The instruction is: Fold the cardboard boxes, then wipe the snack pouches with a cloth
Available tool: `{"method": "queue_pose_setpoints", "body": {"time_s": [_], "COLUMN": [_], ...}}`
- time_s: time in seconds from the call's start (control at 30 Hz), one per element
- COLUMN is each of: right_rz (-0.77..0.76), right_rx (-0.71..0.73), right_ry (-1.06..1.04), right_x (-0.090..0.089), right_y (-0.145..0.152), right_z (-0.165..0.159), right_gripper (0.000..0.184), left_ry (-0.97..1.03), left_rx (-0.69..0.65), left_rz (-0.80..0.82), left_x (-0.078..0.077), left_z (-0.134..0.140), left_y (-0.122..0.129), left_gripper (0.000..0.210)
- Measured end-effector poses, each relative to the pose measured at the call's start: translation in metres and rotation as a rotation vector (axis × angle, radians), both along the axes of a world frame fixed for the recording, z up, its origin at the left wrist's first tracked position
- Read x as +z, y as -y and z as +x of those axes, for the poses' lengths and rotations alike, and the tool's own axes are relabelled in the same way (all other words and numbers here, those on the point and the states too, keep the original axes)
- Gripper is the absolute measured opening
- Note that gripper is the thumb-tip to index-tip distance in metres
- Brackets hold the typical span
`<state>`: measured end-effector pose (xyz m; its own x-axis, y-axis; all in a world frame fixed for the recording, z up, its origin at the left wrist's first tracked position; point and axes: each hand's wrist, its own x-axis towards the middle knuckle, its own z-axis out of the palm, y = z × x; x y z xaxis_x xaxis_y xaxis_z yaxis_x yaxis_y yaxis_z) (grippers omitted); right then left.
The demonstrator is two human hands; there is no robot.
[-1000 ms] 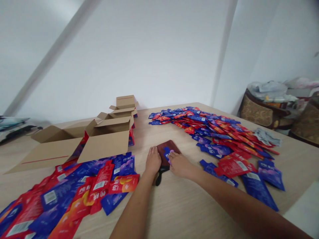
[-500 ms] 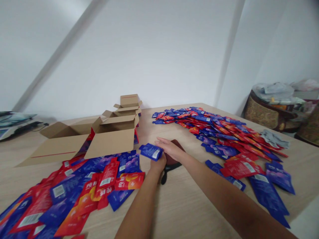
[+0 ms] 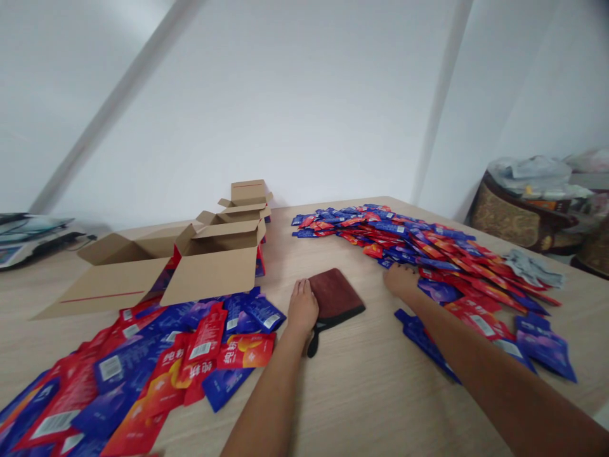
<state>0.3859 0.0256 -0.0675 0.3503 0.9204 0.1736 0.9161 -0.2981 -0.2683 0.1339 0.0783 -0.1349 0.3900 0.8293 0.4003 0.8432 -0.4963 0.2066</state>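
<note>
My left hand (image 3: 304,308) lies palm down on the table with fingers extended, at the left edge of a dark brown flat piece (image 3: 334,294) with a black border and a small black tab. It looks like a cloth or leather pouch; which one I cannot tell. My right hand (image 3: 401,280) reaches to the near edge of a heap of red and blue pouches (image 3: 428,241). Its fingertips are blurred and partly hidden among blue pouches. A blue pouch (image 3: 264,312) lies on top of the spread of pouches at left, just left of my left hand.
Open cardboard boxes (image 3: 214,270) stand in a row at left, pouches showing beside them. More red pouches (image 3: 164,381) and blue ones cover the front left. A grey glove (image 3: 533,268) rests on the right heap. A scale-like device (image 3: 35,244) sits far left.
The blue pouch has left my left hand and lies on the left spread. My right hand has moved away from the brown piece to the right heap, uncovering more of the brown piece.
</note>
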Motion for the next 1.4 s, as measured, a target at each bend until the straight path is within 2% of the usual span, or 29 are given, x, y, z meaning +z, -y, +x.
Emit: {"method": "queue_pose_setpoints", "body": {"time_s": [0.1,0.23,0.33,0.43,0.5,0.6,0.67,0.8,0.93,1.1,1.2,1.33,1.4], "right_rz": [-0.050,-0.064,-0.012,0.073,0.090,0.097,0.125,0.082,0.054,0.002,-0.058,-0.120,-0.088], "right_rx": [-0.015,0.056,0.082,0.124,0.189,0.272,0.368,0.543,0.506,0.400,0.393,0.393,0.324], "right_ry": [0.060,0.090,0.068,-0.059,-0.136,-0.124,-0.052,0.107,0.146,0.155,0.116,0.058,0.010], "right_x": [-0.010,-0.017,-0.012,-0.004,-0.004,-0.015,-0.026,-0.045,-0.051,-0.047,-0.040,-0.024,-0.015], "right_y": [-0.005,-0.018,-0.029,-0.037,-0.038,-0.031,-0.024,-0.015,-0.018,-0.015,-0.007,0.003,0.004], "right_z": [-0.003,-0.028,-0.046,-0.060,-0.071,-0.092,-0.108,-0.127,-0.121,-0.097,-0.084,-0.070,-0.063], "right_gripper": [0.034,0.019,0.027,0.040,0.040,0.039,0.048,0.049,0.050,0.056,0.062,0.052,0.054], "left_ry": [-0.003,-0.016,-0.010,0.002,0.009,0.000,-0.011,-0.016,-0.004,0.004,0.018,0.025,0.017], "left_rx": [0.008,0.008,0.005,-0.001,0.001,-0.007,-0.018,-0.032,-0.010,-0.009,-0.002,0.008,0.004], "left_rz": [0.003,-0.006,-0.011,-0.009,-0.006,-0.005,-0.009,-0.020,-0.032,-0.049,-0.047,-0.052,-0.048], "left_x": [0.002,0.003,0.003,0.002,0.002,0.002,0.002,0.002,0.002,0.004,0.004,0.005,0.006], "left_z": [0.000,-0.001,-0.002,-0.002,-0.002,-0.001,-0.002,-0.002,-0.002,-0.001,-0.001,-0.001,-0.001], "left_y": [0.001,0.002,0.001,0.001,0.001,0.001,0.001,0.000,0.000,0.002,0.003,0.004,0.004], "left_gripper": [0.046,0.047,0.046,0.046,0.046,0.047,0.047,0.047,0.047,0.047,0.047,0.047,0.047]}}
